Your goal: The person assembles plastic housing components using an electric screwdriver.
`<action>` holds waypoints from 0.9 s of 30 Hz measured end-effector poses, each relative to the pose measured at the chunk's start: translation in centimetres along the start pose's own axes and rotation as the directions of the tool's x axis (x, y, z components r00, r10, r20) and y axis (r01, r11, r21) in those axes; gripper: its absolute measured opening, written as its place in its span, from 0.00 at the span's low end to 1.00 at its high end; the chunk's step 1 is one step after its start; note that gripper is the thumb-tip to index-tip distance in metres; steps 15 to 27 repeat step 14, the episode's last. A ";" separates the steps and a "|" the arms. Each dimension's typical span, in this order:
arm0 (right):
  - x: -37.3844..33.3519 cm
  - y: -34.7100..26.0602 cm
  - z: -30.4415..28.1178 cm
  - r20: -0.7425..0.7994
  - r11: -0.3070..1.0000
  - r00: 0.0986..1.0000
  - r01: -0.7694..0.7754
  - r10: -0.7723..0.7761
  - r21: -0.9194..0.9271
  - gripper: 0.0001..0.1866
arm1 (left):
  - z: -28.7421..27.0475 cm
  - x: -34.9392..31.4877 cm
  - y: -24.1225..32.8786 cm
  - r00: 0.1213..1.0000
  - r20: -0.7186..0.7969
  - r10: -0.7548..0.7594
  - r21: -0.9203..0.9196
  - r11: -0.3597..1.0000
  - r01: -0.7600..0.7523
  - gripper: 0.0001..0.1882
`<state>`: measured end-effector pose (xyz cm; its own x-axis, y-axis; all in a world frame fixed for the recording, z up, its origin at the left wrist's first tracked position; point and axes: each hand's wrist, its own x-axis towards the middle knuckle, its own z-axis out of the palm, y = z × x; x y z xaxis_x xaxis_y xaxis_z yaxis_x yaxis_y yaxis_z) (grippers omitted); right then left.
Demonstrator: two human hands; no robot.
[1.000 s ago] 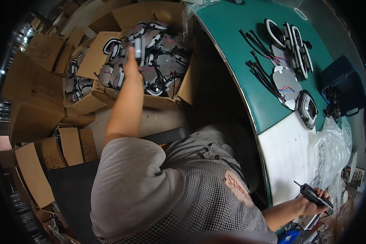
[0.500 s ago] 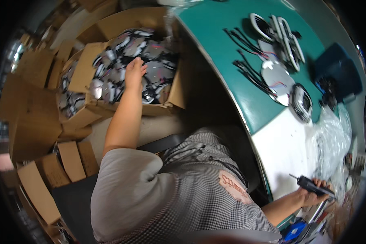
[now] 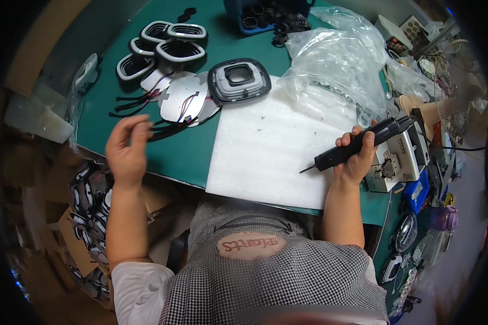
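Your right hand (image 3: 355, 157) clenches a black electric screwdriver (image 3: 358, 145), its thin bit tip over the white foam sheet (image 3: 265, 151). Your left hand (image 3: 126, 149), open and empty, now hovers above the green table (image 3: 190, 149) near flat silvery plates (image 3: 184, 100) with black wires, out of the cardboard box

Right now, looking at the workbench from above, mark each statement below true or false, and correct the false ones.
1. The right hand grips a black electric screwdriver. True.
2. The left hand holds a grey housing. False: it is empty, fingers spread above the green table.
3. The screwdriver's tip hangs over the white foam sheet. True.
4. The grey rounded housing lies in the cardboard box. False: it lies on the table at the foam sheet's far edge.
5. Clear plastic bags lie beyond the foam sheet. True.
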<state>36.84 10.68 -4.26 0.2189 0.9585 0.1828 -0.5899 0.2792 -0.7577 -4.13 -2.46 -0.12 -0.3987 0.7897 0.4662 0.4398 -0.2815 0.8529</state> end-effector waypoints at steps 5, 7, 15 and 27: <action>0.5 -0.3 0.3 -0.023 0.997 0.997 -0.072 0.072 -0.014 0.35 | 11.1 6.7 3.5 0.930 0.316 0.185 0.238 0.934 -0.267 0.09; 0.5 -0.3 0.3 -0.020 0.996 0.996 -0.087 0.087 -0.007 0.35 | 14.0 9.1 3.6 0.927 0.375 0.032 0.366 0.913 -0.180 0.12; 0.7 -0.6 0.5 0.002 0.995 0.996 -0.094 0.094 0.038 0.36 | 18.0 11.7 1.0 0.738 0.613 -0.283 0.788 0.286 -0.545 0.20; 0.7 -0.6 0.5 0.002 0.995 0.996 -0.094 0.094 0.038 0.36 | 18.0 11.7 1.0 0.738 0.613 -0.283 0.788 0.286 -0.545 0.20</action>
